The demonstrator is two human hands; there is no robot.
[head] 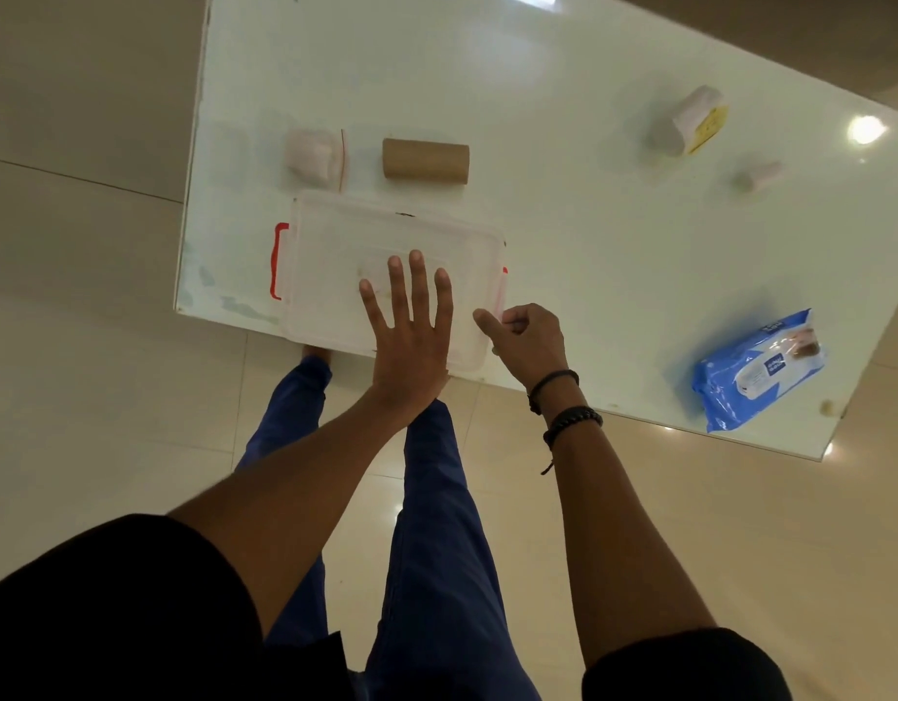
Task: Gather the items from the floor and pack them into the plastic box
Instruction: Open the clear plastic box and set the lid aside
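A clear plastic box with its lid on and red side latches lies on a white table, at the near left corner. My left hand rests flat on the lid with fingers spread. My right hand is curled at the box's right end, thumb and fingers touching the right latch; whether it grips it I cannot tell. Beyond the box lie a brown cardboard roll and a white item in a zip bag.
A blue pack of wipes lies near the table's right front edge. A white and yellow packet and a small pale item sit at the far right. Glossy tiled floor surrounds the table. My legs stand against the table's near edge.
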